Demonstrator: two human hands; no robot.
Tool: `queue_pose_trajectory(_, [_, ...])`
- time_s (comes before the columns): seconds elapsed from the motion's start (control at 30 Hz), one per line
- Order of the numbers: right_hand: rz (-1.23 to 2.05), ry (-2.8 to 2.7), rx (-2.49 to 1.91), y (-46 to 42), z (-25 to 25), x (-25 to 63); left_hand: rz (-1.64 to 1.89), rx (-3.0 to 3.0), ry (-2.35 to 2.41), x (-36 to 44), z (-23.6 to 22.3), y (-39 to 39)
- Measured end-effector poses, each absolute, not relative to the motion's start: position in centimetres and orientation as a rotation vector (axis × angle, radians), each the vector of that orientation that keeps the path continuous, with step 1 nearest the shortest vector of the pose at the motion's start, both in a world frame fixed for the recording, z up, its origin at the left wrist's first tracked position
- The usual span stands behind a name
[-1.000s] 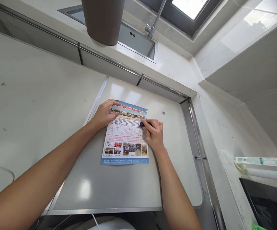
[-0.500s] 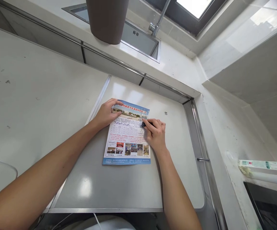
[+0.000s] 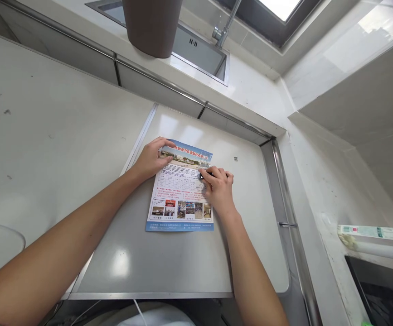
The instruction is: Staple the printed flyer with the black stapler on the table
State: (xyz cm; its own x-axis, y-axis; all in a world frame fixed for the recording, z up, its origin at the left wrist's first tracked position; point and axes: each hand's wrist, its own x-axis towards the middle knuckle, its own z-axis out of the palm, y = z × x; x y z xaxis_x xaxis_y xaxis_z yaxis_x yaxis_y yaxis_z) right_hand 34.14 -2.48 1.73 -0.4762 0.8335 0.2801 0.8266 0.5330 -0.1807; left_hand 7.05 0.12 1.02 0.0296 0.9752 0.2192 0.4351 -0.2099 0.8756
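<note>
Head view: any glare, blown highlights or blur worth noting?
Head view: glare spots on the white table, above the printed sheet and to its lower left; head view: window washed out; head view: left hand and right hand without obvious motion blur, though the sheet's smallest print is unreadable.

Tool (image 3: 201, 176) apparently on leaflet (image 3: 177, 185)

Brown, tapering container (image 3: 152, 27), partly hiding a recessed rectangular sink (image 3: 201, 58) set in a pale countertop (image 3: 250, 99). Metal faucet (image 3: 220, 37) behind the sink; dark-framed window (image 3: 279, 6) beyond. Far right: green-and-white printed packet (image 3: 376, 232) beside a white tube (image 3: 383, 250), above a dark glossy panel (image 3: 380, 285).
</note>
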Motion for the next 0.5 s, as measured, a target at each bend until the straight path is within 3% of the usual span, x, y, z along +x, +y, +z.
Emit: queue_pose_trajectory(0.5, [0.092, -2.19, -1.356, -2.4, 1.8, 35.7, 1.111, 1.804, 1.46, 7.0, 1.4, 0.2])
